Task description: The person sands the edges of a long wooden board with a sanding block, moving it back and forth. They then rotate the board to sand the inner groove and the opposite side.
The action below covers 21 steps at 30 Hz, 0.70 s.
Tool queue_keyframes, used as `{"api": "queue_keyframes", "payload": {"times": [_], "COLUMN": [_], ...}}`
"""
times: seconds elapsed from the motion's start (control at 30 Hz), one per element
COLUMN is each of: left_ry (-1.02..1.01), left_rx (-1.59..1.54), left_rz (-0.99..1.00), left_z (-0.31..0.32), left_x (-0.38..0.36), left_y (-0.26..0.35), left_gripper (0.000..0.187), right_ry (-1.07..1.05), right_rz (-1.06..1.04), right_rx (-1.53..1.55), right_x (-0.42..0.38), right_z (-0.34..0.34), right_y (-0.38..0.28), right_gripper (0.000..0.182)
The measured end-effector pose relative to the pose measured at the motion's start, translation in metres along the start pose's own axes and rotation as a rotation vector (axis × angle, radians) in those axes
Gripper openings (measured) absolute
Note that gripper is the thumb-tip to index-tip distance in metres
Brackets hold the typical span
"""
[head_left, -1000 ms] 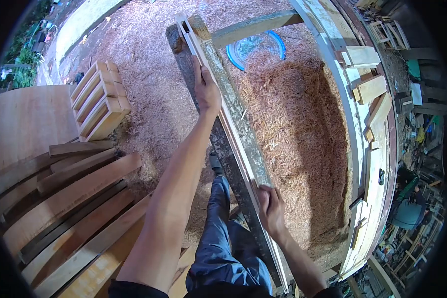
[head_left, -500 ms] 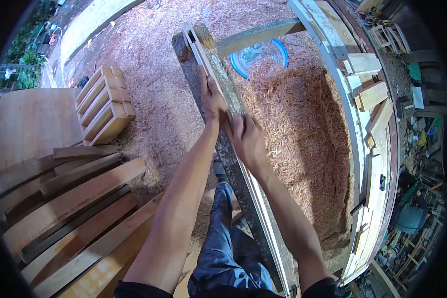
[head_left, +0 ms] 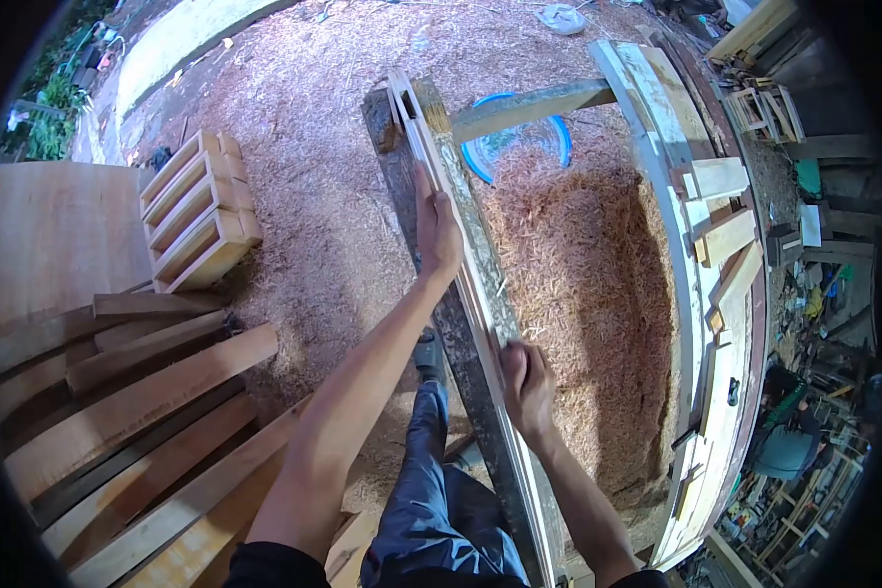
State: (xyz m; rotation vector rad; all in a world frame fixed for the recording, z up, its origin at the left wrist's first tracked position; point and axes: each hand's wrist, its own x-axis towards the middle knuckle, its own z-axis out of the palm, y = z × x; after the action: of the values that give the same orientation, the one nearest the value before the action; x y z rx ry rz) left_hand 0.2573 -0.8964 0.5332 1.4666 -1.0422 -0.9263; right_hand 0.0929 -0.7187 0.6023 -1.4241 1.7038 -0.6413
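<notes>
Left hand [head_left: 438, 230] pressing flat, fingers spread, on the pale wood strip [head_left: 470, 294] lying along the beam [head_left: 461, 333]; right hand [head_left: 527, 384] gripping the strip nearer the person. Blue tub [head_left: 515, 145] past the beam, w/ shavings inside.

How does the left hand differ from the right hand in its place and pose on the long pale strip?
The left hand lies far up the long pale strip, arm stretched out, fingers flat along it; the right hand is near the body, arm bent. The left hand presses open-palmed, while the right hand is curled into a fist at the strip's edge; whether it grips something there cannot be seen. Both touch the same strip, which rests on the dark beam.
</notes>
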Motion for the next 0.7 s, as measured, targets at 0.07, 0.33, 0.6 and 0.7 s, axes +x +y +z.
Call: {"api": "queue_keyframes", "payload": {"times": [0.07,0.33,0.6,0.7], "left_ry": [-0.03,0.225,0.191,0.187], "left_rx": [-0.004,0.317,0.017,-0.118], "left_rz": [0.0,-0.024,0.048,-0.034], "left_z": [-0.004,0.001,-0.001,0.001], "left_x": [0.028,0.084,0.089,0.089], "left_y": [0.006,0.008,-0.022,-0.037], "left_gripper": [0.055,0.053,0.055,0.054], "right_ry": [0.044,-0.044,-0.027,-0.016], "right_rz": [-0.123,-0.162,0.002,0.028], "right_rx": [-0.011,0.049,-0.044,-0.053], "right_x": [0.048,0.113,0.019,0.062], "right_z": [0.014,0.025,0.0,0.013], "right_y": [-0.027,-0.051,-0.025,-0.049], "right_gripper": [0.025,0.026,0.025,0.024]}}
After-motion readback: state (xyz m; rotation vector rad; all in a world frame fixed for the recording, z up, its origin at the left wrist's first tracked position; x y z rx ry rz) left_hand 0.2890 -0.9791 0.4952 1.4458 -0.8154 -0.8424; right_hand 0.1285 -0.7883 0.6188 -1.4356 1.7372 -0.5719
